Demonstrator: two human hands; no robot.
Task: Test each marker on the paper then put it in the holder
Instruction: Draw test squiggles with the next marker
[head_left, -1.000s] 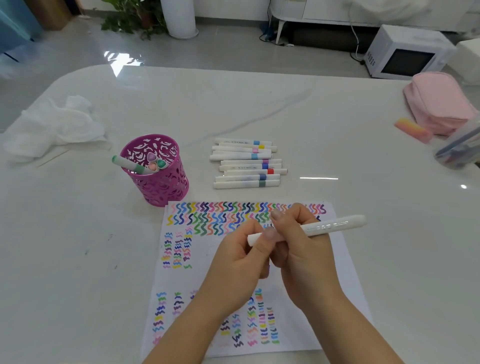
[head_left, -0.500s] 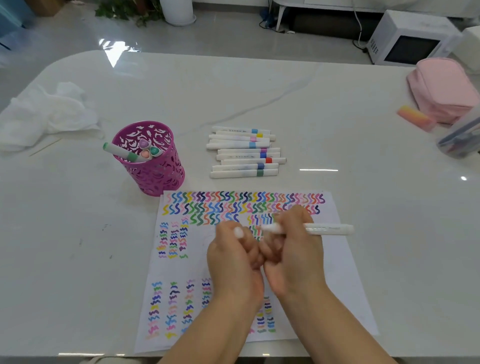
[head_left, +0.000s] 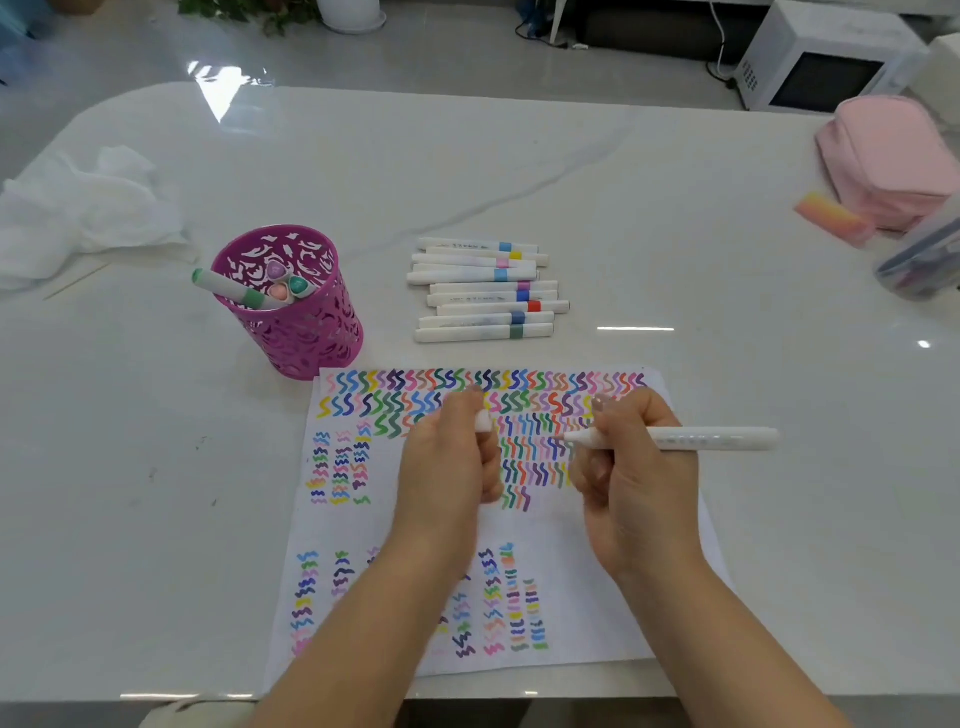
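Note:
My right hand (head_left: 631, 478) grips a white marker (head_left: 696, 439) with its uncapped tip pointing left over the paper (head_left: 582, 582), which is covered in coloured squiggles. My left hand (head_left: 449, 460) is curled round the marker's white cap (head_left: 483, 422), a short gap away from the tip. The magenta mesh holder (head_left: 291, 312) stands left of the paper's top edge with several markers in it, one leaning out over its rim (head_left: 223, 286). A pile of several capped white markers (head_left: 485, 291) lies beyond the paper.
A crumpled white tissue (head_left: 78, 208) lies at the far left. A pink pouch (head_left: 893, 156), an orange-pink eraser (head_left: 834, 218) and a clear case (head_left: 924, 260) sit at the right edge. A microwave (head_left: 821, 62) stands on the floor behind the table.
The cap has come off the marker: my left hand pulled it away to the left while my right hand kept the barrel, and both hands lowered towards the paper.

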